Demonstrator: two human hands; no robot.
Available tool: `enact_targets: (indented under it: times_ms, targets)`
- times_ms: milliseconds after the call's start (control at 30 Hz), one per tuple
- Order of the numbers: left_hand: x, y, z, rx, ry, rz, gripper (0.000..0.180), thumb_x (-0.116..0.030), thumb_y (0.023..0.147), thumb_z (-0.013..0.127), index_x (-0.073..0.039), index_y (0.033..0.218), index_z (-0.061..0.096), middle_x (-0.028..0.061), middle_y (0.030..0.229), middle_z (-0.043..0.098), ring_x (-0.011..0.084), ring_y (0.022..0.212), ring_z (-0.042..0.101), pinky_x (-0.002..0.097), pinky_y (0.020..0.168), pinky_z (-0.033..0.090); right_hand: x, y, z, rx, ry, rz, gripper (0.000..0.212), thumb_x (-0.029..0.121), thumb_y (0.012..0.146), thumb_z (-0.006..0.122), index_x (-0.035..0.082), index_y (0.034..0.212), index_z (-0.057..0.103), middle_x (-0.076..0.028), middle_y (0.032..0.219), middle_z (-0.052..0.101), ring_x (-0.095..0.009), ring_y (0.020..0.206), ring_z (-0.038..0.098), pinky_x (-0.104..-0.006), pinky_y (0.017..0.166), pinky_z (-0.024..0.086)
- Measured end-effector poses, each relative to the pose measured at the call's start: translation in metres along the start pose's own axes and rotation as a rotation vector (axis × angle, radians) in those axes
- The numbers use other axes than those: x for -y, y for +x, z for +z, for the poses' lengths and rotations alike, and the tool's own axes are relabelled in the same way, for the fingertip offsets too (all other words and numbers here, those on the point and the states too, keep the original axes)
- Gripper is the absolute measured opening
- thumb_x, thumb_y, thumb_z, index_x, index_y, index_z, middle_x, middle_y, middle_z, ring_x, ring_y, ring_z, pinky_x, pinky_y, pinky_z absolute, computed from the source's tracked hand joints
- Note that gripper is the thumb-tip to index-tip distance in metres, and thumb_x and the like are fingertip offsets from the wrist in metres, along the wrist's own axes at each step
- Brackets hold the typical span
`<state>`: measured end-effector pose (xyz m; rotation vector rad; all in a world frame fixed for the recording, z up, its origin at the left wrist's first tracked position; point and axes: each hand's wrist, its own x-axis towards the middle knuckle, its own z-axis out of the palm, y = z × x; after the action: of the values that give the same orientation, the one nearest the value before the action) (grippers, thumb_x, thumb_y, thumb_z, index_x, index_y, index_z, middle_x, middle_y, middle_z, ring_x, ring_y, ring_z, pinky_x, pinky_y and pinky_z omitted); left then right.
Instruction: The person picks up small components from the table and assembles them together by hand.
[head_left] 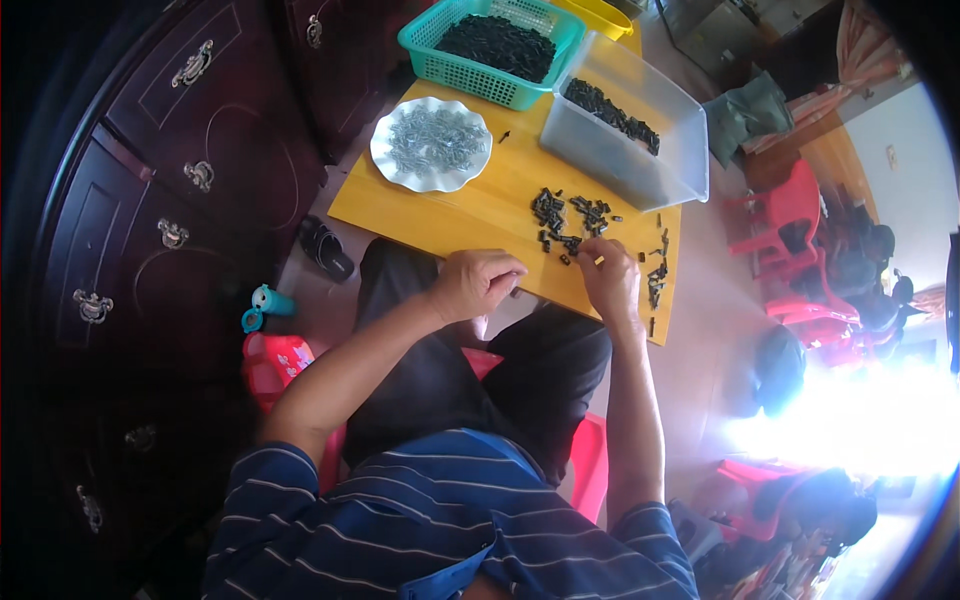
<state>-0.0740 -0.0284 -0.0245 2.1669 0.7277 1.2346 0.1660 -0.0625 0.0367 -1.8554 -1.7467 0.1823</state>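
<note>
Head view: the right hand [612, 278] reaches over the near edge of the yellow table [400, 212], toward its right corner, with thumb and forefinger drawn close together at the near side of a loose pile of small black parts [548, 212]. Several parts lie just beyond and beside these fingertips; whether one is pinched between them I cannot tell. The left hand [478, 283] is at the middle of the near edge, its fingers curled in and nearly closed, apart from the pile; what it holds, if anything, is hidden. More black pieces [657, 282] lie strung along the right edge, to the right of the right hand. Toward the left edge sits a white wavy-rimmed plate [382, 158] of clear little pieces [436, 140]. Farther back stand a green basket [470, 78] and a translucent tub [690, 180], both holding black parts.
</note>
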Motion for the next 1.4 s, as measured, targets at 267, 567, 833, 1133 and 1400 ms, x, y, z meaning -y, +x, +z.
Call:
enact_targets:
  times_ms: [267,567,833,1133,1400]
  targets:
    - [-0.002,-0.001,0.0,0.011,-0.005,-0.025,0.006,-0.009,0.086,0.07,-0.008,0.092,0.072,0.0094,0.085,0.073,0.0299,0.078,0.071,0.0389,0.069,0.056,0.008,-0.007,0.008,-0.008,0.021,0.016,0.013,0.018,0.088,0.071,0.008,0.095,0.074,-0.011,0.096,0.072,-0.031,0.088,0.071,-0.042,0.078,0.056]
    - [-0.006,0.003,-0.001,0.016,-0.023,-0.035,0.007,-0.008,0.086,0.071,-0.007,0.092,0.073,0.0098,0.084,0.073,0.0291,0.075,0.071,0.0377,0.067,0.056,0.009,-0.018,0.023,0.015,-0.099,0.049,0.016,0.023,0.09,0.069,0.009,0.093,0.074,-0.012,0.095,0.071,-0.033,0.087,0.071,-0.0441,0.078,0.056]
    - [-0.02,0.006,-0.005,0.077,-0.229,-0.25,0.018,-0.008,0.083,0.077,-0.006,0.101,0.075,0.0087,0.082,0.073,0.0226,0.07,0.072,0.0339,0.065,0.056,0.039,-0.033,0.02,0.223,0.314,0.102,0.018,0.022,0.092,0.072,0.004,0.096,0.074,-0.014,0.085,0.072,-0.027,0.072,0.069,-0.0381,0.068,0.055]
    - [-0.008,0.003,-0.004,0.055,-0.265,-0.179,0.017,-0.002,0.086,0.074,0.0,0.102,0.073,0.0085,0.083,0.074,0.0149,0.073,0.073,0.028,0.067,0.058,0.026,-0.022,0.014,0.345,0.58,0.281,0.022,0.024,0.096,0.071,0.003,0.096,0.075,-0.003,0.077,0.07,-0.01,0.065,0.062,-0.0283,0.062,0.051]
    - [0.0,0.002,-0.002,0.061,-0.366,-0.321,0.014,0.001,0.087,0.072,0.001,0.101,0.072,0.0049,0.082,0.073,0.0081,0.072,0.069,0.0242,0.067,0.056,-0.013,0.034,-0.007,0.03,0.03,0.195,0.02,0.028,0.086,0.072,0.011,0.095,0.077,-0.01,0.088,0.075,-0.031,0.085,0.073,-0.0407,0.08,0.056]
